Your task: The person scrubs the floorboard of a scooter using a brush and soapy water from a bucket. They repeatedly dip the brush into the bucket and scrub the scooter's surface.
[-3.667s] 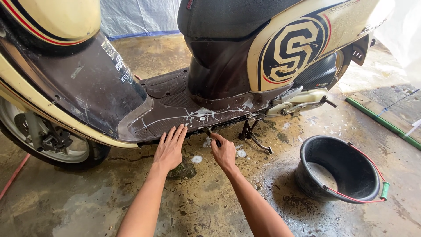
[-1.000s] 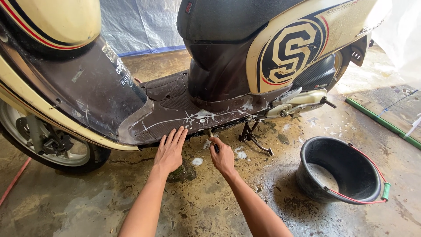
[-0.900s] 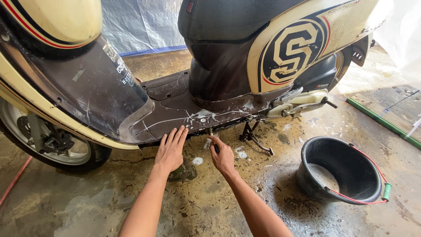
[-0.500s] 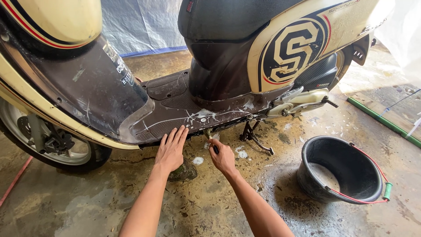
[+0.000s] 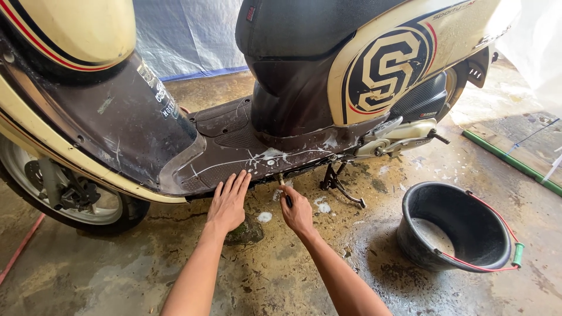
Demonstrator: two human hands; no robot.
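A cream and brown scooter [image 5: 281, 93] stands on wet concrete, its brown footboard [image 5: 234, 152] streaked with white soap. My left hand [image 5: 228, 202] lies flat, fingers spread, against the lower edge of the footboard. My right hand [image 5: 297, 210] is closed around a small brush [image 5: 285, 192] with a dark handle, its tip pressed up against the underside of the footboard edge. A dark green sponge or rag [image 5: 244, 231] lies on the floor just below my left hand.
A black bucket [image 5: 456, 234] with a red handle and green grip sits on the floor at the right, holding a little water. The side stand [image 5: 339, 184] is down behind my right hand. The front wheel [image 5: 70, 196] is at left. A green pole [image 5: 509, 161] lies far right.
Both hands have stayed at the footboard edge. My right hand has shifted only slightly with the brush against the underside.
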